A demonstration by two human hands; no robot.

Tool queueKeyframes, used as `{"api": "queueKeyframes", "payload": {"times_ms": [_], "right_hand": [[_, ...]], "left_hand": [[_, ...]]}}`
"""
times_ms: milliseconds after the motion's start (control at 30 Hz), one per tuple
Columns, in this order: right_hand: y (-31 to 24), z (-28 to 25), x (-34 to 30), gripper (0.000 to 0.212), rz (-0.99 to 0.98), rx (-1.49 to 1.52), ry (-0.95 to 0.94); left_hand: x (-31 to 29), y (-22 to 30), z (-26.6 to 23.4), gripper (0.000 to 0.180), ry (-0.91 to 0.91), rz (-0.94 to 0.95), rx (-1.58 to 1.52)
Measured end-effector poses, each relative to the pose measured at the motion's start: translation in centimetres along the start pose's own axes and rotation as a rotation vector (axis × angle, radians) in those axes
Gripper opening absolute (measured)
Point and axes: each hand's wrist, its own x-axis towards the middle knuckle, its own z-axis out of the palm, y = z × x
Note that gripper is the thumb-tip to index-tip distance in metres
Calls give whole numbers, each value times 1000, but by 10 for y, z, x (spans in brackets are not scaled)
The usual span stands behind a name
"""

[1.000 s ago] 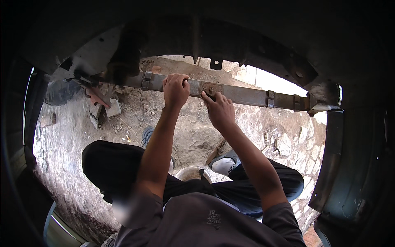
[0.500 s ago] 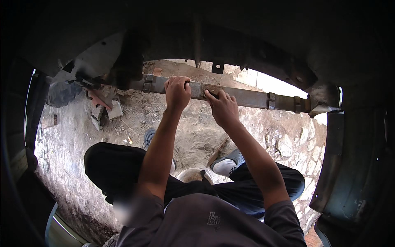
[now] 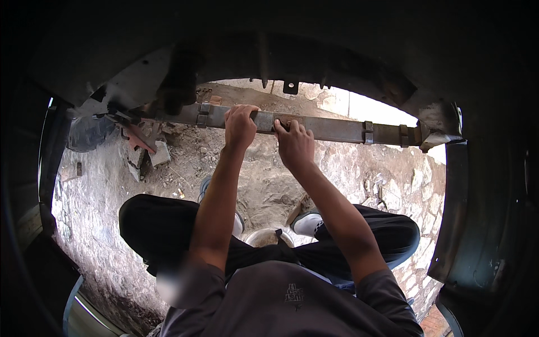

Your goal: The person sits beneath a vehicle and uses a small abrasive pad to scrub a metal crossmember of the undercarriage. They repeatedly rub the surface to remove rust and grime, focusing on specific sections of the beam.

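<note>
A long flat steel bar, apparently a leaf spring, runs from left to right ahead of me, with metal clamps around it. My left hand is closed over the bar left of its middle, fingers curled across the far edge. Just to the right, my right hand presses bent fingers and thumb onto the bar's top face. Something small and dark lies under those fingertips, too hidden to name. Beside them, a rough brownish patch shows on the metal.
Dark vehicle bodywork arches around me on both sides and overhead. A bracket meets the bar's right end. Broken blocks and rubble lie on the ground at left. A round container stands between my feet.
My right hand has slid slightly left along the bar, nearer my left hand. My left hand keeps its hold. The whole view has shifted a little.
</note>
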Motion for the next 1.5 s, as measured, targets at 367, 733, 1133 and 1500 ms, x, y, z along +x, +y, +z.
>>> {"api": "queueKeyframes", "payload": {"times_ms": [367,733,1133,1500], "right_hand": [[-5,4,19,39,-1,-36,-18],[-10,-1,3,40,43,17,-62],[-6,3,-15,42,27,10,-73],[-11,1,-11,47,51,59,-104]], "left_hand": [[2,5,-3,35,-66,-34,-1],[0,-2,-4,34,-92,29,53],[-6,-3,-1,35,-63,19,37],[-7,-1,-4,37,-77,-8,46]]}}
